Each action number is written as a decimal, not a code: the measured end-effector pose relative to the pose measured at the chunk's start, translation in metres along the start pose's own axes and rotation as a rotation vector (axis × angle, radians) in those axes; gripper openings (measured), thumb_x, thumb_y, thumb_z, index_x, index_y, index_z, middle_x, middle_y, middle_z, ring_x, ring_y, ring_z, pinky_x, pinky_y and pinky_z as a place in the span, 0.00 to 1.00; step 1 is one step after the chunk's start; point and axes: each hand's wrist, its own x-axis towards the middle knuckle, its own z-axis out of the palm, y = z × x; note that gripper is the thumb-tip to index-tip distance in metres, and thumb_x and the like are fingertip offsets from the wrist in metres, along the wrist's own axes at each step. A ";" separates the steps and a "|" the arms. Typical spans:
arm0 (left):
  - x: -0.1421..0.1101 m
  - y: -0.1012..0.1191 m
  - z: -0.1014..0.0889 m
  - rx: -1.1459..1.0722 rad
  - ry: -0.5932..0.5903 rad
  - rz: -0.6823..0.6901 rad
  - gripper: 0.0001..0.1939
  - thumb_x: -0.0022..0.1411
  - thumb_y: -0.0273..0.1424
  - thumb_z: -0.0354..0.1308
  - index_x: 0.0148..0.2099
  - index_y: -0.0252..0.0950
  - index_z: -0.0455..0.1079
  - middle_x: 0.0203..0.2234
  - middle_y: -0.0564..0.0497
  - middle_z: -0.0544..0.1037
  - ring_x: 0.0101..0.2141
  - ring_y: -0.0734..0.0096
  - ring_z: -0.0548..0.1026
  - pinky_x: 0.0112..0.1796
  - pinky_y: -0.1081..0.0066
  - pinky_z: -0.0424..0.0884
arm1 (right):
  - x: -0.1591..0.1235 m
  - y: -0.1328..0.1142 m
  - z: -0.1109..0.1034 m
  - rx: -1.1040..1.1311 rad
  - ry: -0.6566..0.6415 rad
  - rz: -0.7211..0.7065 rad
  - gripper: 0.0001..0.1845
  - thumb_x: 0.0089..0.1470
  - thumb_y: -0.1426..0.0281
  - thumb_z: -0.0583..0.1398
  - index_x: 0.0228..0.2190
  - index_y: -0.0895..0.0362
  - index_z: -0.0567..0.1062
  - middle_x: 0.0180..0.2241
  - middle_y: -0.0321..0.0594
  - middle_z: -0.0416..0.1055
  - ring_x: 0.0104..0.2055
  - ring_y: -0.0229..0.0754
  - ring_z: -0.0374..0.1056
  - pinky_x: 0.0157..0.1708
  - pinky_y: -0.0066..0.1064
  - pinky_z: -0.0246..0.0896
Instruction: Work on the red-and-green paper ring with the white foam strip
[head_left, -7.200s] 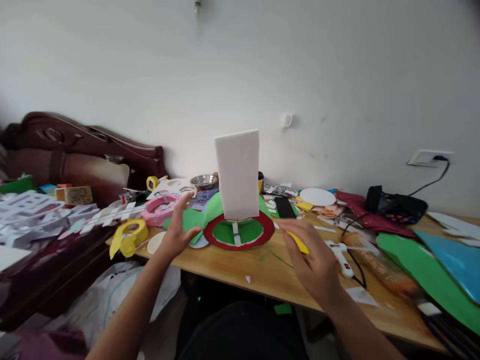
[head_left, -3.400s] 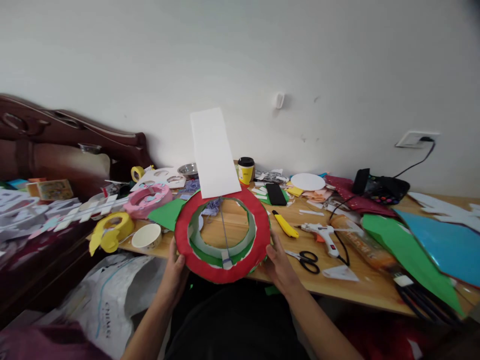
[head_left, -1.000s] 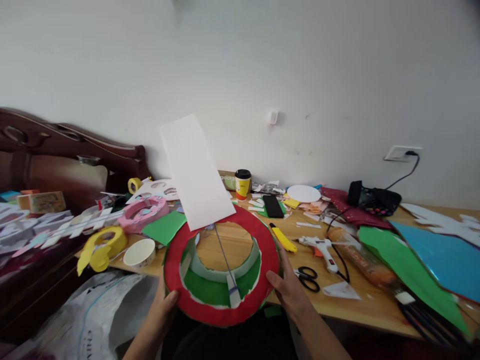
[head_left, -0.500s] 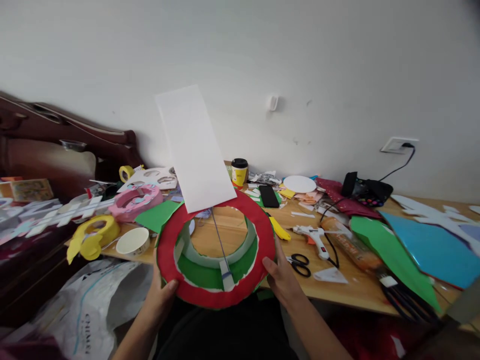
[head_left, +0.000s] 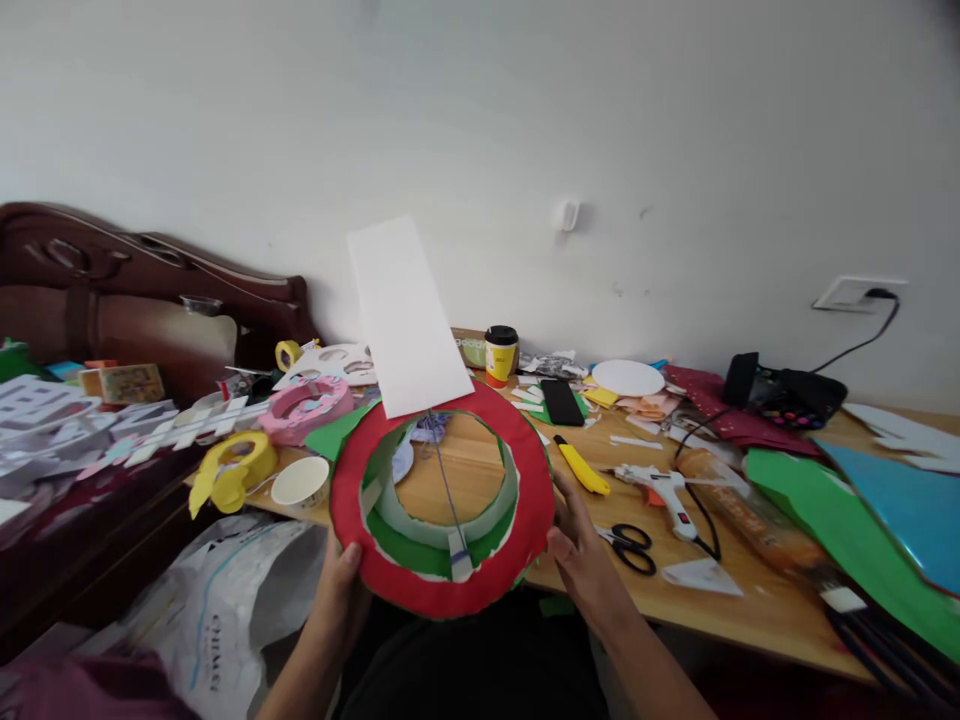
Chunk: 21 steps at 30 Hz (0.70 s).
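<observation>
Between my two hands is a red-and-green ring-shaped craft piece (head_left: 529, 470), tilted so its red face and open middle show. My left hand (head_left: 343, 580) grips its lower left rim, thumb on the red face. At the lower right, my right hand (head_left: 577, 545) holds the edge the same way; its other fingers go behind the ring. A white rectangular panel (head_left: 409, 315) rises from the ring's far edge, leaning left. Across the opening runs a thin dark cord (head_left: 444, 480), ending at a small white tab (head_left: 459, 560) on the near inner wall.
On the wooden table (head_left: 675, 610) lie a yellow utility knife (head_left: 583, 467), black-handled scissors (head_left: 634, 548), a white glue gun (head_left: 667, 490) and a phone (head_left: 562, 402). A lidded cup (head_left: 500, 357) stands behind. To the left are a white bowl (head_left: 301, 482), a yellow ring (head_left: 232, 470) and a pink ring (head_left: 309, 410).
The view has shifted left, so the table things appear farther right. The ring and its white panel are still in both hands; the panel's top appears lower.
</observation>
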 end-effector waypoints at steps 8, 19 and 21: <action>-0.009 0.016 0.017 0.065 -0.070 0.068 0.55 0.46 0.47 0.75 0.72 0.52 0.53 0.68 0.49 0.65 0.68 0.41 0.58 0.65 0.51 0.62 | -0.005 0.002 0.000 0.108 0.050 0.070 0.56 0.44 0.46 0.72 0.68 0.42 0.55 0.66 0.45 0.64 0.67 0.58 0.60 0.65 0.54 0.55; -0.016 0.020 0.028 0.058 -0.051 -0.058 0.47 0.54 0.45 0.71 0.71 0.48 0.55 0.63 0.45 0.71 0.65 0.42 0.65 0.64 0.50 0.63 | -0.005 -0.014 0.013 0.119 0.187 0.211 0.44 0.47 0.53 0.72 0.61 0.45 0.65 0.61 0.45 0.71 0.64 0.59 0.65 0.65 0.55 0.54; -0.018 0.022 0.030 0.067 -0.050 -0.064 0.46 0.54 0.46 0.70 0.70 0.48 0.55 0.63 0.45 0.71 0.65 0.42 0.65 0.64 0.50 0.63 | -0.004 -0.016 0.014 0.136 0.166 0.197 0.45 0.48 0.52 0.71 0.63 0.44 0.64 0.62 0.43 0.70 0.64 0.58 0.65 0.66 0.55 0.54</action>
